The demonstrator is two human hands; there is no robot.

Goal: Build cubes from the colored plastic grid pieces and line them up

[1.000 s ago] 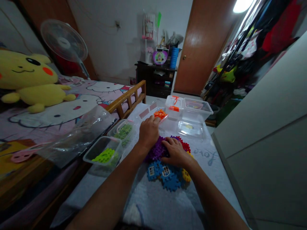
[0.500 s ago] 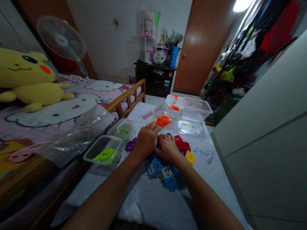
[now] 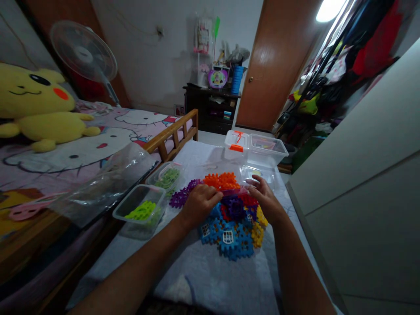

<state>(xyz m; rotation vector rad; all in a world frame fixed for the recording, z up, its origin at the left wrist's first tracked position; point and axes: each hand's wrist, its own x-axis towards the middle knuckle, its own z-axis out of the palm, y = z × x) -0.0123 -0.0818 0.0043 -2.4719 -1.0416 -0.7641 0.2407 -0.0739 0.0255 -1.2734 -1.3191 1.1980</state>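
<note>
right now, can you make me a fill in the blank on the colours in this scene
The pieces with white windows nearest the person are ____. The clear tub to the left of the left hand holds ____ pieces. The cluster just beyond the left hand's fingertips is ____. The plush toy on the bed is ____.
Missing words: blue, green, orange, yellow.

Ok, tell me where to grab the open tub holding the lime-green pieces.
Pinch the bare rim of the tub on its right wall, coming from above: it stands upright with no lid, and the lime-green pieces lie low inside, leaving the rim free.
</note>
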